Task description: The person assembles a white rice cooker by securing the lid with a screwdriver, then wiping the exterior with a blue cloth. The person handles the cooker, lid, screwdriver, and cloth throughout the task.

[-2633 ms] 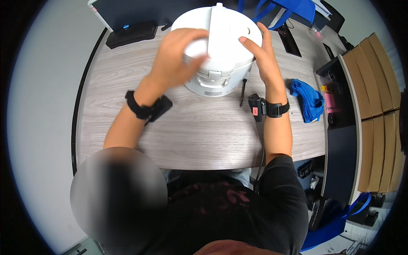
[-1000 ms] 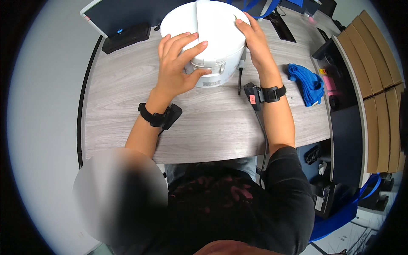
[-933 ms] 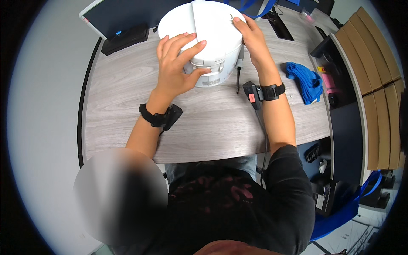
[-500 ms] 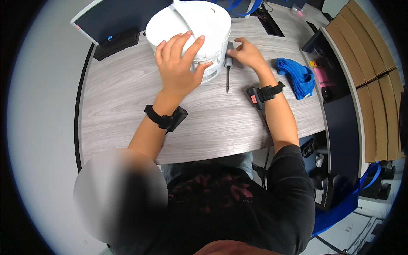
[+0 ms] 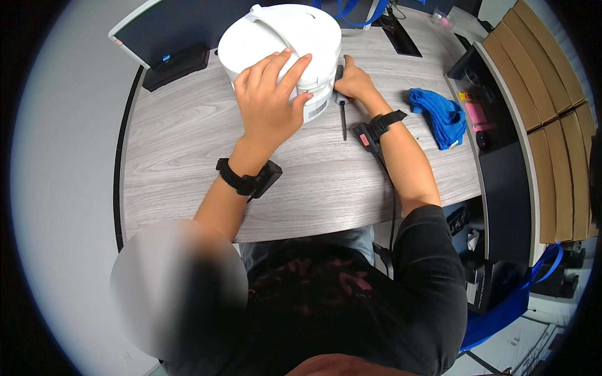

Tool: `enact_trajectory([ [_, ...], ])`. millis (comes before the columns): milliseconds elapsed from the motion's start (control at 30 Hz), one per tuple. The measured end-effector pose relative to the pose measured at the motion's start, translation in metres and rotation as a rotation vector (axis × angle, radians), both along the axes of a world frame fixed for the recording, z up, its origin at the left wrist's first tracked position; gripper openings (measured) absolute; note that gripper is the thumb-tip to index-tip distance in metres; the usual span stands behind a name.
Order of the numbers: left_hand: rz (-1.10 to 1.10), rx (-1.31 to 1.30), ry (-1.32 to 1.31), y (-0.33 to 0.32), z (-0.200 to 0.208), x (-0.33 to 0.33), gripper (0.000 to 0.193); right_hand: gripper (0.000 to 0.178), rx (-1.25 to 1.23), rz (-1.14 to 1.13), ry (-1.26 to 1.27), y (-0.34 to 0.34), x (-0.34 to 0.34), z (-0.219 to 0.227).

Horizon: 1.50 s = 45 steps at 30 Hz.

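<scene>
A round white lidded bucket-like container [image 5: 276,25] with a strap handle across its top stands at the far side of the table. My left hand [image 5: 269,94] lies against its near side, fingers spread up over the lid's edge and thumb by the front. To the right of the container is a screwdriver [image 5: 343,119] with a grey handle and a dark shaft pointing toward me. My right hand [image 5: 355,83] is closed round its handle, close to the container's wall; some of the fingers are hidden. Both wrists carry black strapped devices.
A crumpled blue cloth [image 5: 439,118] lies right of my right forearm. A black box [image 5: 177,67] sits by a dark panel at the far left. Cardboard boxes [image 5: 552,69] stand at the right, beside a dark shelf [image 5: 508,169]. The grey wood-grain tabletop [image 5: 182,163] ends near my body.
My right hand has moved left and down onto the screwdriver's handle, and its fingers have closed there. The screwdriver has shifted slightly right. My left hand has slid slightly down the container's near side.
</scene>
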<state>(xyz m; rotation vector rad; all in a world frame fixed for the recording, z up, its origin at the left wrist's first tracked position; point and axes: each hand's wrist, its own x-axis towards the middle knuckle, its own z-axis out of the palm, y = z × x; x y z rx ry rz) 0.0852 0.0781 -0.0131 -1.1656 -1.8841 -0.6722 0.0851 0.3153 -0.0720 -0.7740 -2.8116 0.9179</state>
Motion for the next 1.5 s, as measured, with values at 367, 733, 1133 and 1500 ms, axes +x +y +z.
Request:
enact_trajectory([
  [367,-0.019,0.046,0.008,0.014,0.003,0.013,0.049,0.083,-0.554,-0.19,0.381,0.03,0.106,0.028],
  [733,-0.689,-0.332,-0.548,0.123,-0.034,0.074,0.022,0.067,-0.683,-0.522,0.685,0.048,0.267,0.013],
  [1133,-0.478,-0.711,-0.745,0.225,-0.085,0.102,0.025,0.054,-0.687,-0.642,0.703,0.065,0.322,0.005],
  [1500,-0.492,-0.643,-0.885,0.195,-0.083,0.078,0.019,0.047,-0.742,-0.48,0.734,0.066,0.287,0.014],
])
